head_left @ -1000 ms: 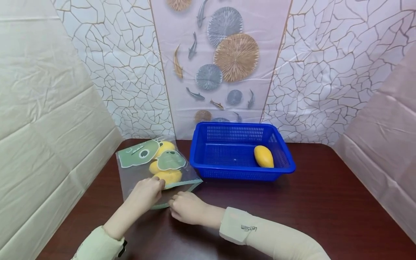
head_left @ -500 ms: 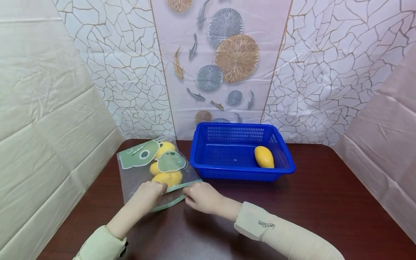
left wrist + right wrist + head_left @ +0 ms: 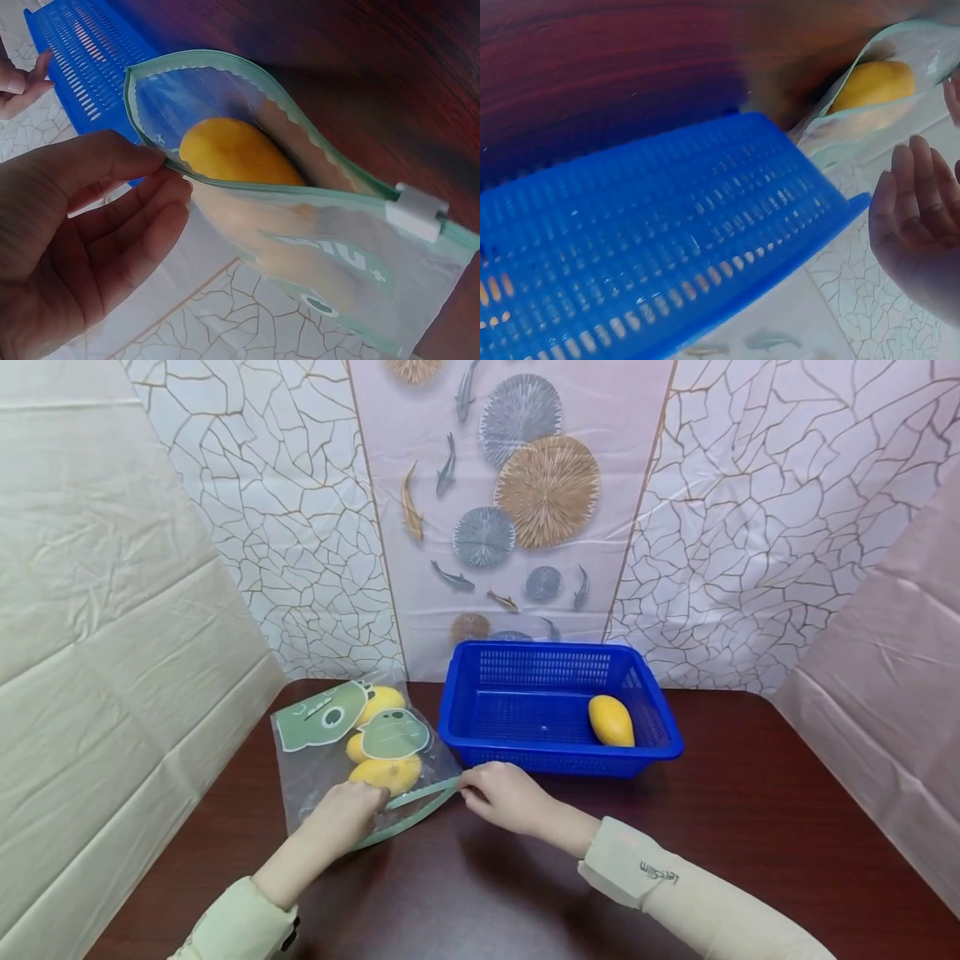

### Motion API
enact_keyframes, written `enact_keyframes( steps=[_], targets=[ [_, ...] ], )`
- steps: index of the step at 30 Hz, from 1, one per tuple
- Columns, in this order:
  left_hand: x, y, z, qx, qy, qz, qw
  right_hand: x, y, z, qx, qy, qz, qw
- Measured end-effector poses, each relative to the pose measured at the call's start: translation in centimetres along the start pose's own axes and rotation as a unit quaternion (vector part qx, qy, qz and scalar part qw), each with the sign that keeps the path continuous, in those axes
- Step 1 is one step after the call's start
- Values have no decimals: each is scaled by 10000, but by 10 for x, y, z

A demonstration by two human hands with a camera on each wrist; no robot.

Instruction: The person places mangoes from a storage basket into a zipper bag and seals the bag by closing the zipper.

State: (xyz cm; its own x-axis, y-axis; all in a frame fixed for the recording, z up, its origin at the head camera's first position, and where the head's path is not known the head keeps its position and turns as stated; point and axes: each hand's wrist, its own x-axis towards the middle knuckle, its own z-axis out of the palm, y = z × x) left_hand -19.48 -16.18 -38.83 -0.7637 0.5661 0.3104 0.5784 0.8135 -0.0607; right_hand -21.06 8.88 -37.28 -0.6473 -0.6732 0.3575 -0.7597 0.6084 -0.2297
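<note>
My left hand (image 3: 341, 814) pinches the near lip of the zip bag (image 3: 352, 752), thumb and fingers (image 3: 142, 217) curled on the green rim, which gapes open with a yellow mango (image 3: 236, 154) just inside. My right hand (image 3: 506, 793) sits at the bag's far corner by the white slider (image 3: 416, 211) — whether it grips the edge I cannot tell. The bag lies flat on the dark table (image 3: 750, 827), its right edge touching the blue basket (image 3: 652, 710), which holds one mango (image 3: 611, 720). Bare tabletop lies to my right.
</note>
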Motion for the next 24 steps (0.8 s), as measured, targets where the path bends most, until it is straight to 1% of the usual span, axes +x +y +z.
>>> enact_keyframes(
  steps=[3,8,13,16,21,24],
  targets=[
    [0,-1,1,-66,-177,-48,9998,-4,4,-5,21,18,33,10000],
    [0,-3,3,-45,-232,-9,9997,-9,12,-15,82,110,117,9998],
    [0,-3,3,-14,-309,14,9995,-14,21,-24,333,230,343,9986],
    [1,-2,3,-6,-350,-10,9994,-17,25,-29,517,249,562,9968],
    [1,1,0,94,-144,15,9999,-24,32,-39,690,278,924,9929],
    [3,1,-2,172,38,132,9998,-28,37,-45,711,321,1050,9914]
  ],
)
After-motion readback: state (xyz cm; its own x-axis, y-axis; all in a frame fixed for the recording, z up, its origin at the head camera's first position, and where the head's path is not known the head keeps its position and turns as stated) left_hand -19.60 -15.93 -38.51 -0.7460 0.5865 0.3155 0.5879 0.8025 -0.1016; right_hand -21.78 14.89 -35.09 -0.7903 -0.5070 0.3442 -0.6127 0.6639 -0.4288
